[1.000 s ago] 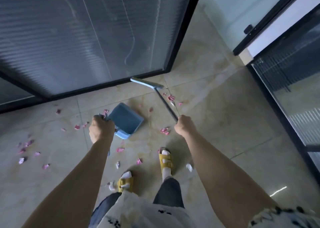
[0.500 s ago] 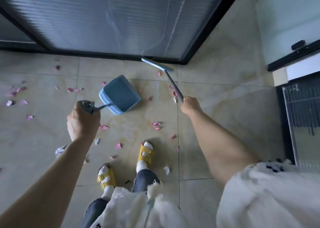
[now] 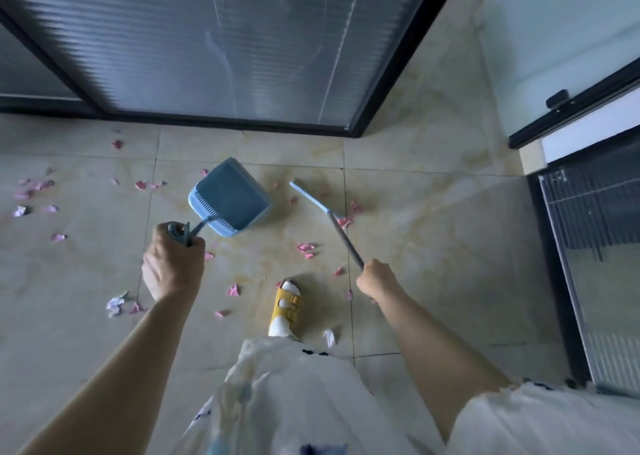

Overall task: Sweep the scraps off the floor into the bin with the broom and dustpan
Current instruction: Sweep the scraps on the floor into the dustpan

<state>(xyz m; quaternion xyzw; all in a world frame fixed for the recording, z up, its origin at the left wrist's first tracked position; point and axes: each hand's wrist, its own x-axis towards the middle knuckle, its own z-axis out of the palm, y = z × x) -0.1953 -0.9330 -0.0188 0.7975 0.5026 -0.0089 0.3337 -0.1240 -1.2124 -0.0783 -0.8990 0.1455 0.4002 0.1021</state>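
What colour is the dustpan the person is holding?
Blue. The dustpan, held by the left hand, shows clearly in the head view.

We see a blue dustpan (image 3: 232, 201), a light-blue broom (image 3: 309, 197) head on a grey handle, pink and white scraps (image 3: 306, 249), beige veined tiles (image 3: 433, 233), a yellow sandal (image 3: 288, 303), black frames (image 3: 398, 74).

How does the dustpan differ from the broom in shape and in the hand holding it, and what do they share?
The dustpan is a broad, boxy scoop; the broom is a thin bar on a long dark stick. The left hand grips the dustpan's handle; the right hand grips the broom's stick. Scoop and bar are both blue, with pink scraps near them.
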